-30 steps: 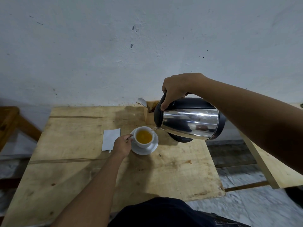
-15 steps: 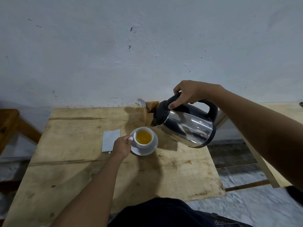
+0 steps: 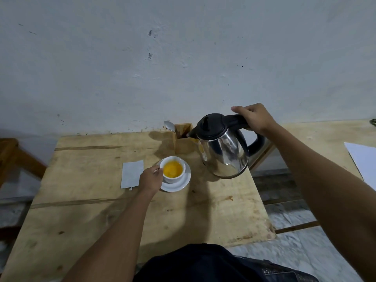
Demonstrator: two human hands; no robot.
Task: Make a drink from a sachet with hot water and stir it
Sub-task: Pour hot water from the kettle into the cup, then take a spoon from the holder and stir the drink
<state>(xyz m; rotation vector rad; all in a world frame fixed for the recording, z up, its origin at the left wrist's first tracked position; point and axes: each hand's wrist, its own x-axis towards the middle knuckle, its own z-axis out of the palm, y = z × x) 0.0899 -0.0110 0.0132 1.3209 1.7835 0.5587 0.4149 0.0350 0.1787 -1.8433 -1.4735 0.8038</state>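
A white cup (image 3: 174, 179) filled with orange drink stands on a white saucer (image 3: 179, 185) near the middle of the wooden table (image 3: 101, 210). My left hand (image 3: 151, 179) grips the cup at its left side. My right hand (image 3: 254, 118) holds the black handle of a steel kettle (image 3: 223, 151), which is upright, to the right of the cup, over the table's right rear part. A pale sachet (image 3: 131, 174) lies flat to the left of my left hand. A spoon (image 3: 169, 125) sticks out of a wooden holder (image 3: 183, 139) at the table's back edge.
A white wall rises right behind the table. A second wooden surface (image 3: 325, 139) with a white sheet (image 3: 364, 161) lies to the right across a gap. A wooden chair part (image 3: 12, 157) is at the left. My dark-clothed lap is at the bottom.
The kettle went from tipped over the cup and pouring to upright, and moved right and back, away from the cup. My left hand stayed on the cup.
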